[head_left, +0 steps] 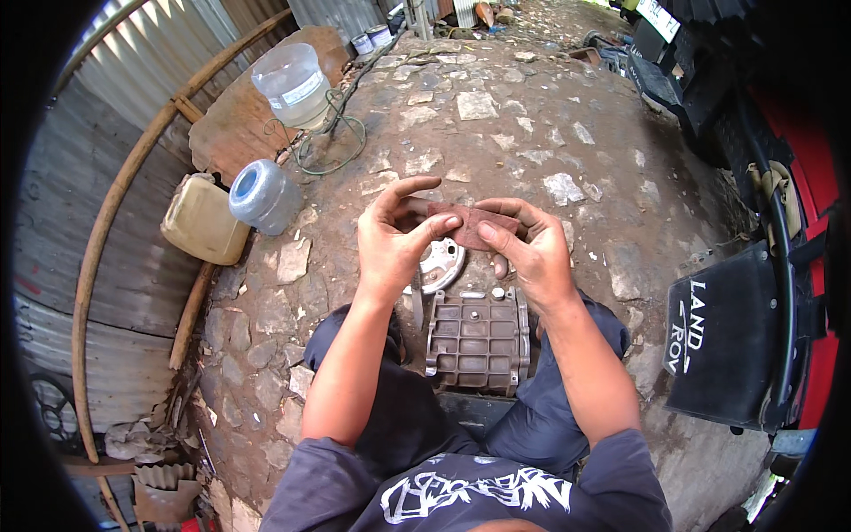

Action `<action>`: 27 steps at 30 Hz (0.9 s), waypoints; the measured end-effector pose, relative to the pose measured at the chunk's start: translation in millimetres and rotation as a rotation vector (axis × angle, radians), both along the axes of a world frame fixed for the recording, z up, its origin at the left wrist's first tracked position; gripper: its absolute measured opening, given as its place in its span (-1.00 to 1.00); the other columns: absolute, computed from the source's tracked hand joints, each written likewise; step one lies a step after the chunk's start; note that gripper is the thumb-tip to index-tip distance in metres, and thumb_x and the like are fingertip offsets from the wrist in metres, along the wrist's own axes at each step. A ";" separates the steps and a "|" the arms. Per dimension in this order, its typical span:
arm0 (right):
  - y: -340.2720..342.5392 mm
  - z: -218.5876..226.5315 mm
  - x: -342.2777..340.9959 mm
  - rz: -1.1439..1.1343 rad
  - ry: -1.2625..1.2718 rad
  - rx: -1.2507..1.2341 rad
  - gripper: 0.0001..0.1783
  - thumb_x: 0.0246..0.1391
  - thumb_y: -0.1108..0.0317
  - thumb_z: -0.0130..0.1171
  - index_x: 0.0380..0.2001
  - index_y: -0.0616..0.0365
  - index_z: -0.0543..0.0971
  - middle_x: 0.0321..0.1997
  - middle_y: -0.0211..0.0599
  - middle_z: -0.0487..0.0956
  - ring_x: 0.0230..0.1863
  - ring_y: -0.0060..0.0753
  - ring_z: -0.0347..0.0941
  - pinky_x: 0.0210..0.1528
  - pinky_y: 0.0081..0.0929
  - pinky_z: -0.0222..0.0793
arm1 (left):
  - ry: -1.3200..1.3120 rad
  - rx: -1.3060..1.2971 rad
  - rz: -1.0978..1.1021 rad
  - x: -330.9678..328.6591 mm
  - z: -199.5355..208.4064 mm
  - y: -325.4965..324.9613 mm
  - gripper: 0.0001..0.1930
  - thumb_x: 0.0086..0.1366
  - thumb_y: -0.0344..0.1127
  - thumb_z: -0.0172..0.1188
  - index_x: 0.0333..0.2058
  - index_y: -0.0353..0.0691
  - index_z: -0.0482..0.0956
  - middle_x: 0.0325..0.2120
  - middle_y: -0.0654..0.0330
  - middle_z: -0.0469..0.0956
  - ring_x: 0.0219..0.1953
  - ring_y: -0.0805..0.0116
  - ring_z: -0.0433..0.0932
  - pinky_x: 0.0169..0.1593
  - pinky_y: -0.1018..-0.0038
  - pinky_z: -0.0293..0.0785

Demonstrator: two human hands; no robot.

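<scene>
A small reddish-brown piece of sandpaper, folded or creased, is held up in front of me between both hands. My left hand pinches its left part between thumb and fingers. On the other side, my right hand grips it with the thumb on top and fingers behind. Below the hands, between my knees, stands a ribbed grey metal gearbox casing. Just beyond the casing lies a round silvery metal plate, partly hidden by my left hand. A narrow metal strip shows beside the casing's far left corner.
At the left, a yellowish jerrycan and a clear blue water jug sit near a corrugated metal wall. Farther off are a cut clear container and a green hose. A vehicle's black mud flap hangs at right over stony ground.
</scene>
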State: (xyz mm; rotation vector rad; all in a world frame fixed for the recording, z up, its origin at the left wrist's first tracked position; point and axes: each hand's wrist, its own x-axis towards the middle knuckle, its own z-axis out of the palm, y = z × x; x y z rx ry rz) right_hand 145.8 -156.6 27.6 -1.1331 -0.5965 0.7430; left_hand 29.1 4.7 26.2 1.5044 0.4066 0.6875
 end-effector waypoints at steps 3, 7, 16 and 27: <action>-3.0 0.1 1.0 0.032 -0.015 0.035 -0.64 0.24 0.45 0.34 0.07 0.35 0.61 -0.07 -0.14 0.75 -0.15 -0.56 0.69 -0.40 -0.70 0.47 | -0.135 0.118 0.069 4.5 -10.7 -0.8 -0.43 0.08 -0.50 0.58 0.09 -0.34 0.59 -0.09 0.08 0.68 -0.09 0.45 0.67 -0.06 0.52 0.67; -3.2 2.5 -2.0 -0.012 -0.065 0.012 -0.59 0.22 0.51 0.34 0.12 0.37 0.57 -0.02 -0.12 0.74 -0.08 -0.49 0.70 -0.34 -0.68 0.53 | -0.140 0.347 0.159 1.8 -17.2 0.2 -0.59 0.09 -0.49 0.57 -0.07 -0.35 0.68 -0.04 0.18 0.64 -0.09 0.44 0.67 -0.07 0.54 0.65; 1.1 2.6 -7.9 -0.129 -0.072 0.030 -0.55 0.21 0.52 0.38 0.15 0.38 0.56 -0.03 -0.10 0.74 -0.05 -0.40 0.71 0.03 -0.45 0.63 | -0.078 0.051 0.042 4.5 -11.0 -20.0 -0.77 0.31 -0.48 0.41 -0.08 -0.42 0.74 -0.24 0.11 0.76 -0.22 0.51 0.71 -0.14 0.60 0.63; 0.8 -10.2 -2.5 -0.180 -0.181 -0.017 -0.46 0.17 0.31 0.49 0.12 0.38 0.57 -0.05 -0.14 0.74 -0.07 -0.46 0.67 0.04 -0.49 0.57 | -0.084 -0.124 -0.207 -1.7 -1.1 -16.0 -0.61 0.25 -0.61 0.40 0.06 -0.52 0.61 -0.10 -0.07 0.73 -0.11 0.31 0.74 0.00 0.45 0.72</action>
